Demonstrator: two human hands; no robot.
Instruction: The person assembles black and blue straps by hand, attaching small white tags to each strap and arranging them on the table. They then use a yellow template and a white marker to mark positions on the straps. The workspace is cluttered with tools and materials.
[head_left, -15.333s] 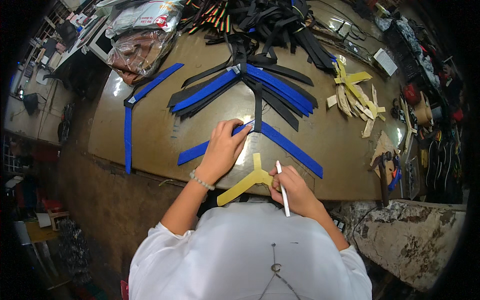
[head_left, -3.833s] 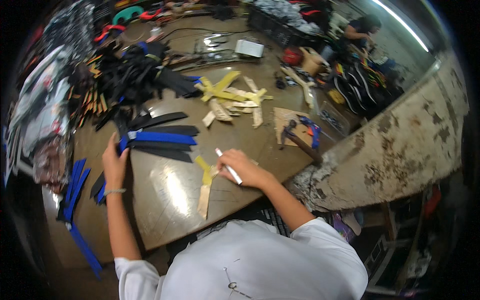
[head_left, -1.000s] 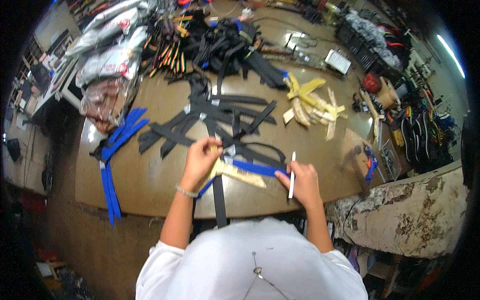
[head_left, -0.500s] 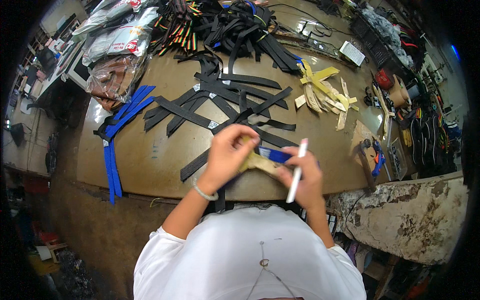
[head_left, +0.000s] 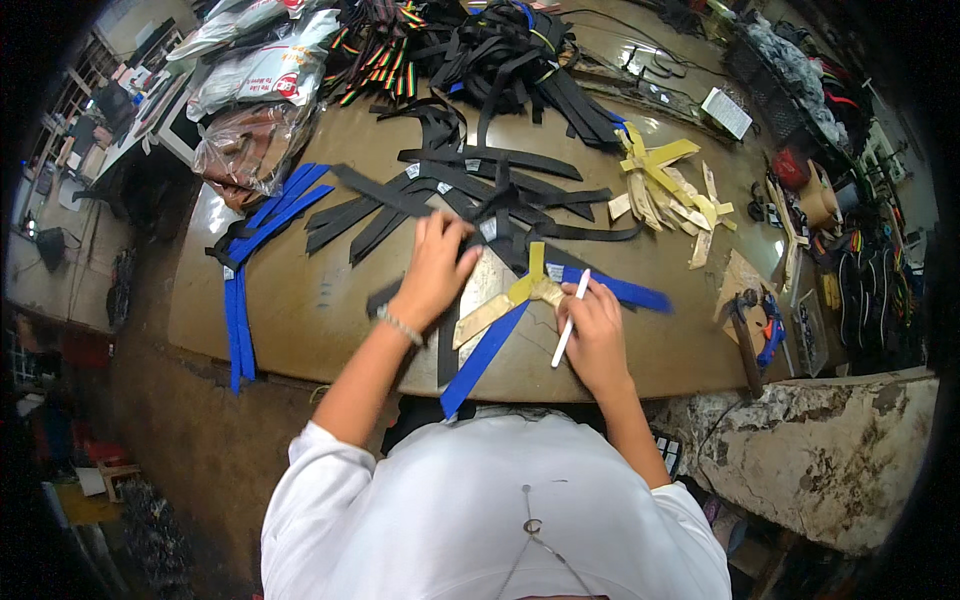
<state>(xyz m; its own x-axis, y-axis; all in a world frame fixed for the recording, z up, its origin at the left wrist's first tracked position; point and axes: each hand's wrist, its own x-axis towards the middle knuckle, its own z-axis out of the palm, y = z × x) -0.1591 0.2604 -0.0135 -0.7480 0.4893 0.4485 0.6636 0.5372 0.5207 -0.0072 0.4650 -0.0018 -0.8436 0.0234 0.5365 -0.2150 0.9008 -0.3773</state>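
My right hand (head_left: 598, 330) is closed on a white pen (head_left: 565, 335), its fingers resting by one arm of a yellow Y-shaped piece (head_left: 522, 290). That piece, with worn pale arms, lies over blue webbing straps (head_left: 490, 355); one blue end runs toward me past the table edge, another out to the right beyond my hand. My left hand (head_left: 432, 270) reaches forward, thumb apart from the fingers, its fingertips at the black webbing straps (head_left: 405, 200). Whether it touches them is hard to see. A pale flat slab (head_left: 488, 282) shows beneath the yellow piece.
Blue straps (head_left: 240, 270) hang over the left table edge. More yellow pieces (head_left: 665, 185) lie at the right, near a hammer (head_left: 745, 340). Plastic-wrapped packages (head_left: 255, 140) and a heap of black straps (head_left: 500, 70) fill the back. A black crate (head_left: 765, 85) stands far right.
My left hand has left the yellow piece and moved forward to the black straps, some of which have shifted away from me. The yellow piece and blue straps are now spread out lower.
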